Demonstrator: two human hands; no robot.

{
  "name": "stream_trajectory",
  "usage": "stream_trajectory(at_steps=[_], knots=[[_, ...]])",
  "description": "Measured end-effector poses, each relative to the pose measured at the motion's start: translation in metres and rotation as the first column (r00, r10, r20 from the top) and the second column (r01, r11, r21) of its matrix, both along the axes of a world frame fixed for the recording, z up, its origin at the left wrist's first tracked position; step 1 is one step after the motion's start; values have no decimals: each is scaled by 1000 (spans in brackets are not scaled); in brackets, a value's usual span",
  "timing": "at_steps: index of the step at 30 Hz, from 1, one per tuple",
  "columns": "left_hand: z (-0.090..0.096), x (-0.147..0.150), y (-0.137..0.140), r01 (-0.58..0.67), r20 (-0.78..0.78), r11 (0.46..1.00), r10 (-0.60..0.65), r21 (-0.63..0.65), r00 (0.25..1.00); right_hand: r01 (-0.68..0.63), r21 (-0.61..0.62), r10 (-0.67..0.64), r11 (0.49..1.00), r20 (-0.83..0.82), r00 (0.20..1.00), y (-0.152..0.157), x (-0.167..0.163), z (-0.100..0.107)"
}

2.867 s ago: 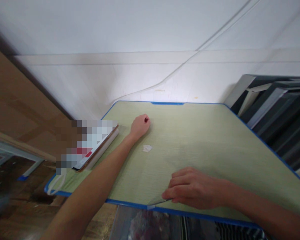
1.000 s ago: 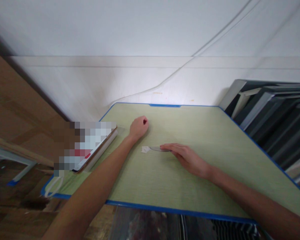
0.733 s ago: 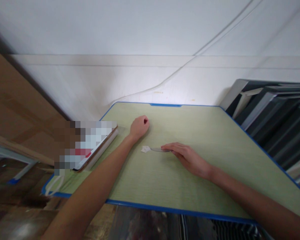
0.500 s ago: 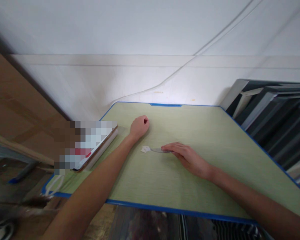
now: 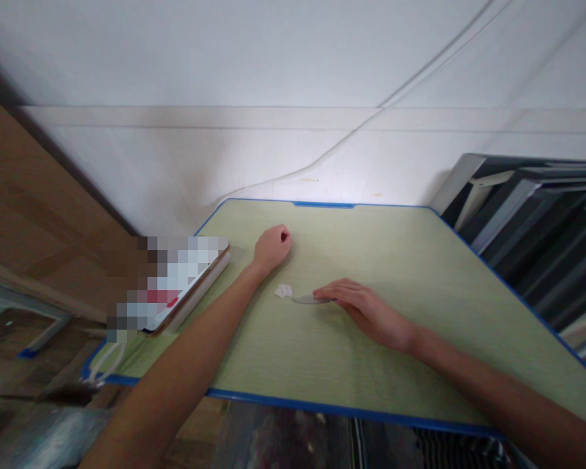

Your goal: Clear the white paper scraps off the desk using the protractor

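My right hand (image 5: 366, 309) grips a thin grey blade-like tool (image 5: 303, 299) with its fingers pressed together; its handle end is hidden in the hand. The tool points left, low over the green tabletop (image 5: 420, 273). Its narrow end meets or overlaps the edge of a small, crumpled whitish scrap (image 5: 284, 291), perhaps paper or plastic; whether they touch I cannot tell. Farther back, my left hand (image 5: 273, 246) rests on the table as a loose fist. A dark gap shows inside its curled fingers, and nothing is visible in it.
A flat, box-like item (image 5: 200, 286), partly pixelated, lies at the table's left edge with a white cord loop (image 5: 108, 361). Dark frames or panels (image 5: 532, 215) lean on the right. A large brown board (image 5: 34, 195) stands left. A cable (image 5: 342, 140) runs along the white wall.
The grey tool's visible blade has dipped slightly, and the whitish scrap has shifted a touch left. My right hand has barely moved; my left fist stays in place.
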State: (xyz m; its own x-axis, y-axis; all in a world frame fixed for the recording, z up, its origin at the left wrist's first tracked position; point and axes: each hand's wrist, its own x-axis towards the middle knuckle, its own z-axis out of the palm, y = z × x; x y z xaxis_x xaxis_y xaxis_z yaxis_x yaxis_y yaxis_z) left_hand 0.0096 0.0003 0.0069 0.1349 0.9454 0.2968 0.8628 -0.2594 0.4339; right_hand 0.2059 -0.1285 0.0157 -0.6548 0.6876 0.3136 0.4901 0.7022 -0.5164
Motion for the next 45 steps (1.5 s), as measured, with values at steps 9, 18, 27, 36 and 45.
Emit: stream_trajectory(at_steps=[9,18,27,36,45], knots=[[0,0,1,-10,-10,1000,10,-3,1000,-70,0,70,998,-9,998,-2,-2,2],[-1,0,1,-3,-8,1000,3,7,1000,-66,-15,66,998,32,997,-4,-2,1],[-1,0,2,-6,-14,1000,7,9,1000,-116,10,115,993,51,992,-2,-2,-5],[-1,0,1,-11,0,1000,11,1,1000,-157,-7,157,988,45,987,-5,-2,1],[-1,0,1,-9,4,1000,9,-2,1000,-153,-24,155,988,87,984,-4,-1,-3]])
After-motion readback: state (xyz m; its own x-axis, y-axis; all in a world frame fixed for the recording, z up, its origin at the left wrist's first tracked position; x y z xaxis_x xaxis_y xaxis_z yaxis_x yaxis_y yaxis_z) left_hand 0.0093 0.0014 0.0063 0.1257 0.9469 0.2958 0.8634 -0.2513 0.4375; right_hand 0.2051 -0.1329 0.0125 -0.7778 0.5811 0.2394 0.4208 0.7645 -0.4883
